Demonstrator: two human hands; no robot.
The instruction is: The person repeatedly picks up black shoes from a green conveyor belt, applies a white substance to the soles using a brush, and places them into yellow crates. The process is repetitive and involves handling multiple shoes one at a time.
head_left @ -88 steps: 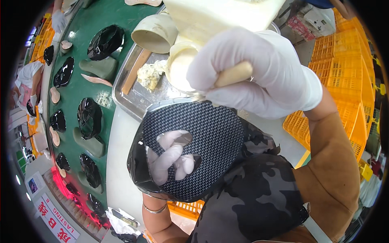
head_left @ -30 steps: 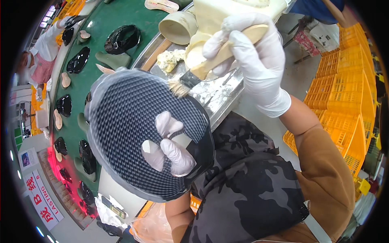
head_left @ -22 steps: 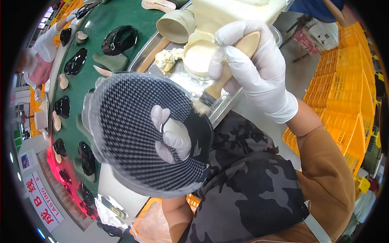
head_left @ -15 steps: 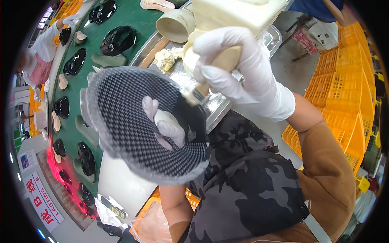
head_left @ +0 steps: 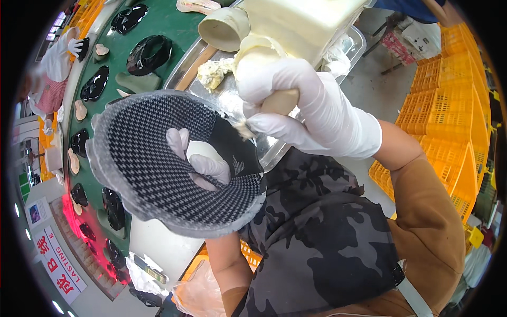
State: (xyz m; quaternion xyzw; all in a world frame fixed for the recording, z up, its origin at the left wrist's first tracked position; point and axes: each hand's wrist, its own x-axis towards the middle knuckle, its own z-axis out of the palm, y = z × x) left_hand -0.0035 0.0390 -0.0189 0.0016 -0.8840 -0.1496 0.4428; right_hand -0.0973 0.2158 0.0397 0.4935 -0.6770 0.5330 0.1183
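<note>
My left hand (head_left: 198,161), in a white glove, is pushed up through the opening of a black-and-white woven shoe upper (head_left: 153,174) and holds it spread out in front of my chest. My right hand (head_left: 306,111), also gloved, grips the wooden handle of a glue brush (head_left: 277,103). The bristles touch the upper's black tongue edge (head_left: 232,148). Behind the hands lies a metal tray (head_left: 232,92) with a pale glue lump (head_left: 214,71).
A cream glue container (head_left: 298,24) and a tan cup (head_left: 224,29) stand on the tray. A green conveyor (head_left: 169,21) carries black uppers and tan insoles along the left. Another person in white gloves works at far left (head_left: 58,58). Orange crates (head_left: 449,116) are stacked at right.
The upper has been turned in my left hand, its opening now facing me. My right hand has brought the brush down from the glue container to the upper's inner edge.
</note>
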